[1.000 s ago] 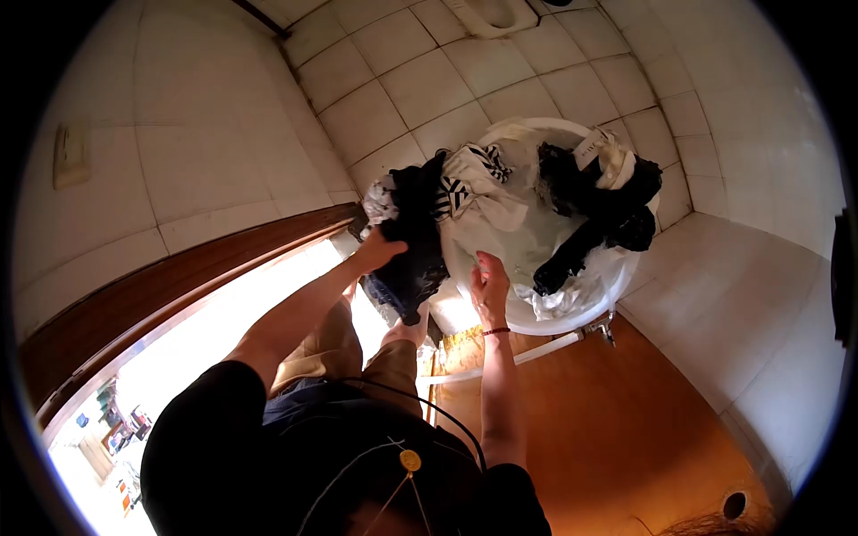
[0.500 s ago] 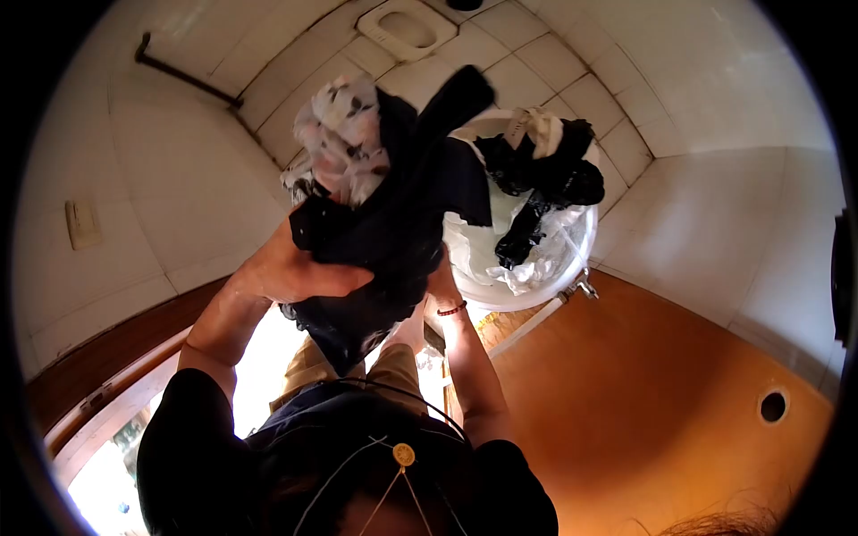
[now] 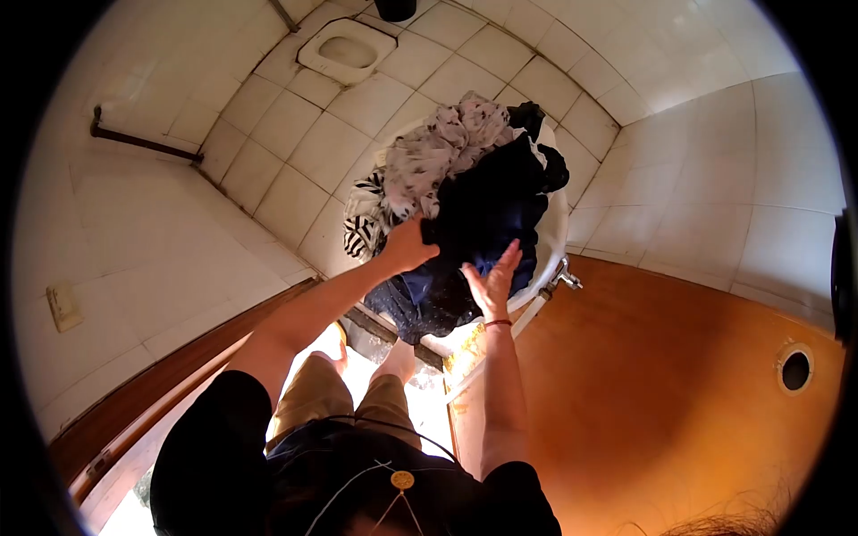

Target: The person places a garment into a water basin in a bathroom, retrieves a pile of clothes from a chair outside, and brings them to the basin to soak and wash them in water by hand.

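Observation:
A heap of clothes lies over the white tub (image 3: pixel 558 219). Black and navy clothing (image 3: pixel 487 201) covers most of it, and its lower edge hangs over the near side of the tub. My left hand (image 3: pixel 409 247) is closed on a fold of this dark clothing. Against the same dark cloth rests my right hand (image 3: pixel 493 284), its fingers spread. Beyond my left hand is a pale, dark-spotted garment (image 3: pixel 420 170), bunched up. A black-and-white striped piece (image 3: pixel 361 228) sticks out past the tub's left side. The tub's inside is hidden by the clothes.
A metal tap (image 3: pixel 563 275) is by the tub's right side, above a brown door-like panel (image 3: pixel 626 375) with a round hole. Ahead, a squat toilet (image 3: pixel 349 52) is set in the tiled floor (image 3: pixel 322 143). A dark pipe (image 3: pixel 143 143) runs along the left wall.
Both hands have moved away from my body with the bundle of clothes, which now rests on the tub. My right hand's fingers have come into view, spread.

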A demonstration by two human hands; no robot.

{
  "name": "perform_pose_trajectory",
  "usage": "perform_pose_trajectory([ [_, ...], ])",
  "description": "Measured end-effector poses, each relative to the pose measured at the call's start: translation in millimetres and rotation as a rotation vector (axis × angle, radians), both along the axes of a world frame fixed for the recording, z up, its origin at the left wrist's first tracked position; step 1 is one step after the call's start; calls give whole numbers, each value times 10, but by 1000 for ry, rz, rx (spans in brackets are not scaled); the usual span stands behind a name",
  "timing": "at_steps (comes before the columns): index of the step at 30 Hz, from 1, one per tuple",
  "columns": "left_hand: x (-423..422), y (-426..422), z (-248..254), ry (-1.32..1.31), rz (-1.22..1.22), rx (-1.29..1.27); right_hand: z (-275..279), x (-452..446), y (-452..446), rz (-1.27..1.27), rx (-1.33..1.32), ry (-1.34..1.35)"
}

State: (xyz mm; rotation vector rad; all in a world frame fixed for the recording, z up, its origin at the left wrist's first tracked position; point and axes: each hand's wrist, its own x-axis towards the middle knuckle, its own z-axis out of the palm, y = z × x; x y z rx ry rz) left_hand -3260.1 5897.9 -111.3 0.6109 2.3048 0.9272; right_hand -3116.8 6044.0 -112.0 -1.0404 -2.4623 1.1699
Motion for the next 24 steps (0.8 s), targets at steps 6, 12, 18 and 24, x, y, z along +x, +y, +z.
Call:
perform_pose_trajectory([
  [6, 269, 418, -666, 323, -271, -180, -506, -293, 1, 231, 304, -558],
  [12, 300, 621, -1699, 287, -373, -232, -1034, -380, 222, 329, 214, -529],
  [18, 332, 760, -2236, 426, -311, -127, -1667, -366, 461, 664, 314, -527],
  [24, 86, 940, -2163, 339, -404, -281, -2087, -370, 566, 519, 201, -643],
])
